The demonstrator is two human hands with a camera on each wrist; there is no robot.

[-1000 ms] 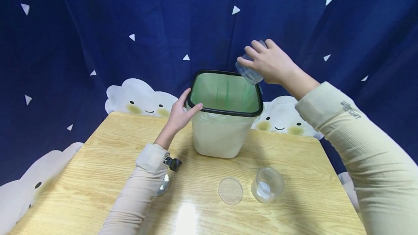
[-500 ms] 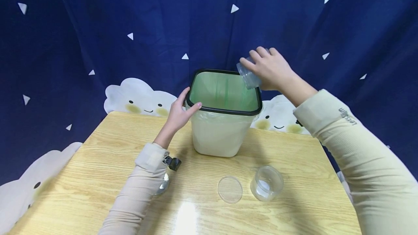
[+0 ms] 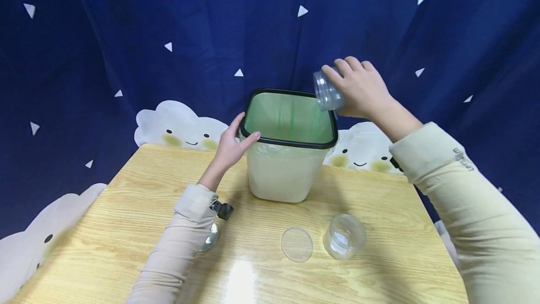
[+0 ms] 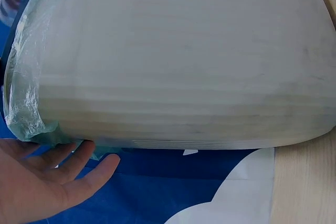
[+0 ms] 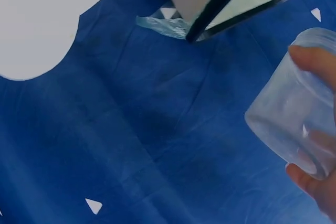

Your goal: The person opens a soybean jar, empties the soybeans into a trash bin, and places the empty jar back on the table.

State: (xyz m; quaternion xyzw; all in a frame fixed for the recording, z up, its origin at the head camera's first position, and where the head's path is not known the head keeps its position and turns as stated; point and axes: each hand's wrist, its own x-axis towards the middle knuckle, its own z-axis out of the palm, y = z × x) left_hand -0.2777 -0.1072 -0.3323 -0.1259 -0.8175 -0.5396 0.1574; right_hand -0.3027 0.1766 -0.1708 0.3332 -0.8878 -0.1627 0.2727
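My right hand point(image 3: 360, 89) grips a clear plastic jar point(image 3: 326, 92) above the far right corner of a trash can point(image 3: 280, 175). The jar lies tilted on its side, its ridged neck facing left. In the right wrist view, fingers and thumb wrap round the see-through jar point(image 5: 294, 103). My left hand point(image 3: 231, 148) holds the can at its left corner, thumb over the black rim point(image 3: 295, 144) and fingers along the outer side. In the left wrist view those fingers point(image 4: 86, 174) lie against the can's wall point(image 4: 173, 61), beside the bag's folded edge.
A clear round lid point(image 3: 297, 244) lies flat on the wooden table point(image 3: 139, 201). Right of it stands a clear tub point(image 3: 345, 237) with a whitish patch at its base. A shiny round object point(image 3: 211, 238) is partly hidden by my left sleeve. A blue curtain point(image 3: 202, 22) hangs behind.
My right hand first lowers a little, then shifts right with the jar, whose neck has swung from pointing down-left to facing left. My left hand stays at the rim.
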